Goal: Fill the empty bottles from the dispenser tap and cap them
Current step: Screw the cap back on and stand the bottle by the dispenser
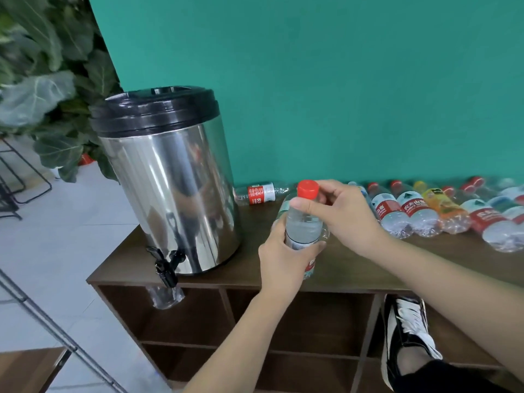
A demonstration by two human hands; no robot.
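Note:
My left hand grips the lower body of a clear plastic bottle holding water, upright above the shelf top. My right hand pinches its red cap on the neck, thumb in front. A steel dispenser with a black lid stands at the left; its black tap juts over the front edge. A clear object hangs just under the tap. One uncapped empty bottle lies behind my hands.
A row of capped bottles lies along the back right of the wooden shelf unit. Open cubbies are below, with a black-and-white shoe at the lower right. A leafy plant stands left of the dispenser, a metal rail lower left.

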